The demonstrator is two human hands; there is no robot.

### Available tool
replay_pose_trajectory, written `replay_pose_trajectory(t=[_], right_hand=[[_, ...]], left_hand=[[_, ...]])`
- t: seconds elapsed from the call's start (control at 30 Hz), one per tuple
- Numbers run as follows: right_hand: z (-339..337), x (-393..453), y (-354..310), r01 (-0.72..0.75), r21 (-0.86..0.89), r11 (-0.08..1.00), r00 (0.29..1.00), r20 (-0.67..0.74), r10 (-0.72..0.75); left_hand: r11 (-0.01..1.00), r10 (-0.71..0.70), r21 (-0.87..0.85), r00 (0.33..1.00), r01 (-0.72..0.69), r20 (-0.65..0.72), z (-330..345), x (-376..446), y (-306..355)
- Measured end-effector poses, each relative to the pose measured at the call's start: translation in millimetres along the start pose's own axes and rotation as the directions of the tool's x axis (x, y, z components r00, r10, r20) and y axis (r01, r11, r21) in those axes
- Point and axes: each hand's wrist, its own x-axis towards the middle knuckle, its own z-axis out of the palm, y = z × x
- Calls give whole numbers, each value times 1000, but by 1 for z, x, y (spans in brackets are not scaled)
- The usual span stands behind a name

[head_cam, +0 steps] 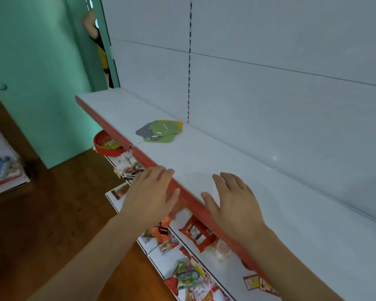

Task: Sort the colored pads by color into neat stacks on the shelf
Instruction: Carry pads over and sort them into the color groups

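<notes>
Both my hands are empty, fingers straight and loosely spread. My left hand (152, 192) hangs over the shelf's red front edge (139, 154), fingertips just reaching it; my right hand (232, 200) is flat, low over the white shelf (258, 181), thumb by the same edge. I judge they are poised here because nothing is picked up yet and the work lies further along.

The pads (161, 131) sit well apart from both hands, farther down the shelf to my left, near the back panel (269, 94). They lie flat in a loose, overlapping heap: a grey one (142, 131) on the left, two green ones (164, 127) on top and in front, a yellow one (178, 124) peeking out behind. The heap's long axis runs roughly along the shelf, with each pad skewed a little differently, so no colour is stacked yet. I expect to have to reach left to start.
</notes>
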Motion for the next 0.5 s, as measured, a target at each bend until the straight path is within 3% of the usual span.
replay_pose_trajectory(t=[0.27, 0.5], right_hand=[[50, 104, -50, -21, -56, 998, 999, 40, 23], [85, 169, -104, -198, -89, 976, 979, 26, 201]], left_hand=[[999, -1, -44, 1000, 2, 16, 35, 82, -109], [981, 166, -115, 984, -157, 71, 59, 161, -194]])
